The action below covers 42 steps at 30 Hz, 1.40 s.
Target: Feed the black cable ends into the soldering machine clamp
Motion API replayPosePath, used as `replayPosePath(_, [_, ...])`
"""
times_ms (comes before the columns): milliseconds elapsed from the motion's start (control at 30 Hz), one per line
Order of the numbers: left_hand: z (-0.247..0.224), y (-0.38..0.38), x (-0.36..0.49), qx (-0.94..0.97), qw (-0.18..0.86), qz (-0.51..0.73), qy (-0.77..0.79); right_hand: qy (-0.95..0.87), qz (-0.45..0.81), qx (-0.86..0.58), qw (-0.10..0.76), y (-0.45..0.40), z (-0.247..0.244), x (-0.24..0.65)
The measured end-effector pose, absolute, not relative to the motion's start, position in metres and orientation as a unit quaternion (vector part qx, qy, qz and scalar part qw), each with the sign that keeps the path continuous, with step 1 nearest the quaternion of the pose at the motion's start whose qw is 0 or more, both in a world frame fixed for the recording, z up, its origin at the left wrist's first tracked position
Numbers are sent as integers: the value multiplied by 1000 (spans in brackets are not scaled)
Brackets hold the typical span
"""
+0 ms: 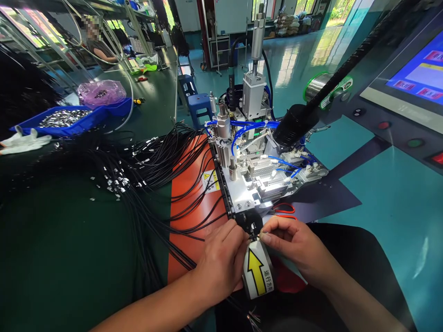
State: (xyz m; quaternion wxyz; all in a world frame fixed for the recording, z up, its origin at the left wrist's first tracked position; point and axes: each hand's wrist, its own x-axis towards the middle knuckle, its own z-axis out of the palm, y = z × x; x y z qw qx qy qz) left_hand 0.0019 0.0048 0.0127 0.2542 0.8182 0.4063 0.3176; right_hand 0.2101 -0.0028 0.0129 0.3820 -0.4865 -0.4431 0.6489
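Note:
My left hand (224, 256) is closed at the near end of the metal machine (258, 180), its fingertips at a small black and metal piece (254, 234). From the right, my right hand (294, 242) pinches at the same spot with thumb and index finger. What lies between the fingers of each hand is too small to name. Just below the fingertips is a white part with a yellow arrow (256, 272). Black cables (187, 226) run over the orange surface (197, 161) to the left of my hands.
Cable ends with metal tips (119, 180) lie on the dark green table (69, 230). A blue tray (29, 127) of metal parts, a pink bag (102, 93) and a white glove (26, 142) sit farther back. Red-handled scissors (285, 209) lie beside the machine. A person (100, 46) sits at back left.

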Motion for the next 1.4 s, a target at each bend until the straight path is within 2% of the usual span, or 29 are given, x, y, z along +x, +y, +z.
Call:
replayPosePath(333, [12, 5, 0, 801, 275, 330, 417, -450, 599, -491, 445, 1, 17, 196])
replayPosePath(600, [14, 7, -2, 833, 287, 324, 345, -444, 569, -473, 506, -2, 9, 178])
replayPosePath(1033, [9, 10, -1, 818, 253, 321, 404, -412, 596, -536, 432, -8, 5, 210])
replayPosePath(1400, [6, 9, -1, 824, 244, 308, 408, -509, 547, -539, 390, -6, 16, 215])
